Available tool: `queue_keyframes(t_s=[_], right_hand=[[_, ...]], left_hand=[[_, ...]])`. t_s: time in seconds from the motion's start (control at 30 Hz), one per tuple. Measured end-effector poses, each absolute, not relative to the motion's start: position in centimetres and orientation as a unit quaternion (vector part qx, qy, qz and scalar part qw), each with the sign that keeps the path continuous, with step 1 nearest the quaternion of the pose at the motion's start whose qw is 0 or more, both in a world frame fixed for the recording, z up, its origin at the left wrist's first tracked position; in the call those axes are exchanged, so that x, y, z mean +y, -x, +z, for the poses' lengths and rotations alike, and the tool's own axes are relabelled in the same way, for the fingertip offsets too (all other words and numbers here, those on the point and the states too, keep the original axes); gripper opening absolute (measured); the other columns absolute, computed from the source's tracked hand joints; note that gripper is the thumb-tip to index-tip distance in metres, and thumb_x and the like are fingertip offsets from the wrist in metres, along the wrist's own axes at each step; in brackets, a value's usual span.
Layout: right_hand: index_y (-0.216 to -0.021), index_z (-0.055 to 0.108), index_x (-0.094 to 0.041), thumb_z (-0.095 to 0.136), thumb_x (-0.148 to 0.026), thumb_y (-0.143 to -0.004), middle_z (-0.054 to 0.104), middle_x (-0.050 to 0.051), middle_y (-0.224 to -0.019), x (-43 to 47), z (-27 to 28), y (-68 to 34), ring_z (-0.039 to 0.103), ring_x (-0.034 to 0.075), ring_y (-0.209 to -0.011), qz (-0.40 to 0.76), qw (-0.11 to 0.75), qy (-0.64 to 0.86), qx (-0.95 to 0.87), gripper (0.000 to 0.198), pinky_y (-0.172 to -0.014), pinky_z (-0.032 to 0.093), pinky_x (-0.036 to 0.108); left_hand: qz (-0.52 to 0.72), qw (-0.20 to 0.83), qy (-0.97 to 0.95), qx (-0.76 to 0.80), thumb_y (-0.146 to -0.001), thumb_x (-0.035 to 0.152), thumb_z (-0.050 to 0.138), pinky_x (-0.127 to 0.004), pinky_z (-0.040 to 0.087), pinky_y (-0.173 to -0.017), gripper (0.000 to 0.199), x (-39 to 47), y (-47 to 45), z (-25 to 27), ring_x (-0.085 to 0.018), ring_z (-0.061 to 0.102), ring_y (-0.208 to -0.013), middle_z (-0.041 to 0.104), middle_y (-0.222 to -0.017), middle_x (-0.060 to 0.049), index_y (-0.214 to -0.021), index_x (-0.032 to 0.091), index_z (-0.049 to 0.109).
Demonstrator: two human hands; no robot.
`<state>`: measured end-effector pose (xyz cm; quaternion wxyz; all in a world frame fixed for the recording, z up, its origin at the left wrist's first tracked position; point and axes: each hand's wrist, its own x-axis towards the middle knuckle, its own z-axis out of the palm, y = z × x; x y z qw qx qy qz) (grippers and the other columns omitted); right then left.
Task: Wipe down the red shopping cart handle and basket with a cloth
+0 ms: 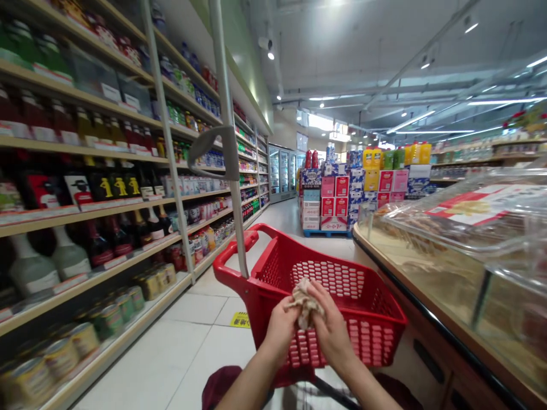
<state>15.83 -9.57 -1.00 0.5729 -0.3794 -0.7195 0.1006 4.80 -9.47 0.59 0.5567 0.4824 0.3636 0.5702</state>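
Both my hands meet over the near side of a red plastic shopping basket (376,336) with perforated walls. Between them is a crumpled beige cloth (306,302). My left hand (282,322) pinches the cloth's left side, thumb toward the middle. My right hand (329,319) wraps round its right side, fingers bent over the top. A grey metal pole (234,210) with a grey loop handle (213,154) rises from the basket's left end, apart from both hands. The basket's floor is mostly hidden by its near wall and my hands.
Shelves (106,228) of bottles and cans line the left side. A glass-edged display counter (461,319) with clear plastic food boxes (461,210) runs along the right. Stacked drink cartons (335,196) stand ahead on a blue pallet (327,233). A yellow sticker (240,320) lies on the tiled floor (183,341).
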Motion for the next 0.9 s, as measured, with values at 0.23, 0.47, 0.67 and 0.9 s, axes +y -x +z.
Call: queue_keyframes(t_s=[0.23, 0.47, 0.67, 0.9], right_hand=[[-0.126, 0.040, -0.020, 0.045, -0.016, -0.077, 0.045, 0.010, -0.127, -7.9, -2.1, -13.3, 0.040, 0.021, -0.119, -0.025, 0.471, 0.334, -0.816, 0.049, -0.094, 0.041, 0.040], [-0.128, 0.037, -0.020, 0.037, -0.014, -0.084, 0.031, 0.005, -0.138, -4.2, 15.4, -5.8, 0.015, 0.023, -0.130, -0.239, 0.504, 0.240, -0.795, 0.044, -0.104, 0.019, 0.047], [-0.126, 0.039, -0.016, 0.037, -0.010, -0.084, 0.034, 0.006, -0.136, -1.3, 15.8, -3.8, 0.015, 0.022, -0.130, -0.349, 0.349, 0.171, -0.853, 0.043, -0.105, 0.014, 0.046], [-0.122, 0.045, -0.016, 0.038, -0.012, -0.084, 0.041, 0.005, -0.132, -2.2, 12.9, -4.5, 0.025, 0.022, -0.127, -0.349, 0.287, 0.150, -0.880, 0.040, -0.105, 0.017, 0.043]], left_hand=[[0.510, 0.531, -0.547, 0.399, -0.063, 0.026, 0.056, -0.029, 0.044, -0.072, 0.024, -10.6, 0.3, 2.4, -0.016, 0.059, -0.073, 0.065, -0.073, -0.004, -0.082, 0.012, 0.062], [0.360, -0.108, -0.646, 0.665, -0.067, 0.013, 0.042, -0.045, 0.023, -0.102, 0.052, -8.0, 9.9, 6.3, -0.022, 0.030, -0.124, 0.045, -0.128, -0.006, -0.118, 0.020, 0.047], [0.221, -0.184, -0.688, 0.666, -0.062, 0.009, 0.042, -0.048, 0.019, -0.103, 0.063, -7.0, 10.8, 4.5, -0.025, 0.017, -0.130, 0.034, -0.137, -0.005, -0.124, 0.018, 0.039], [0.223, -0.193, -0.695, 0.655, -0.062, 0.008, 0.043, -0.048, 0.020, -0.103, 0.063, -7.5, 10.2, 4.2, -0.024, 0.015, -0.130, 0.032, -0.138, -0.006, -0.124, 0.018, 0.040]])
